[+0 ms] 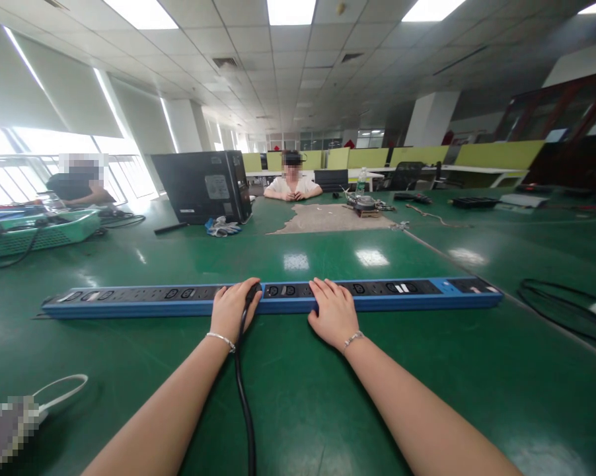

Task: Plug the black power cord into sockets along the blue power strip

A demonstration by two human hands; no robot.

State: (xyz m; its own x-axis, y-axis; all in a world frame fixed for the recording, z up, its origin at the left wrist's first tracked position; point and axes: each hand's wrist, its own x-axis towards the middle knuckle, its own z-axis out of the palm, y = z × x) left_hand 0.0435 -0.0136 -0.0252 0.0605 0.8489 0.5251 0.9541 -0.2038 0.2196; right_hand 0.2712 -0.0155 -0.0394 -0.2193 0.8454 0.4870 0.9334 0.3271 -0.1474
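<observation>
A long blue power strip (298, 305) with black socket panels lies across the green table in front of me. My left hand (232, 309) is closed around the black plug (252, 291) of a power cord, at the top of the strip left of its middle. From the plug the black cord (243, 390) runs down toward me between my forearms. Whether the plug sits fully in a socket is hidden by my fingers. To the right of the middle, my right hand (335, 311) grips the strip, fingers over its top and thumb at the near edge.
A black computer case (199, 186) stands at the back left, with gloves (223, 227) beside it. Left of that is a green basket (74, 228) of cables. Coiled black cable (560, 307) lies at right. One person (293, 185) sits opposite, another (82, 188) at far left.
</observation>
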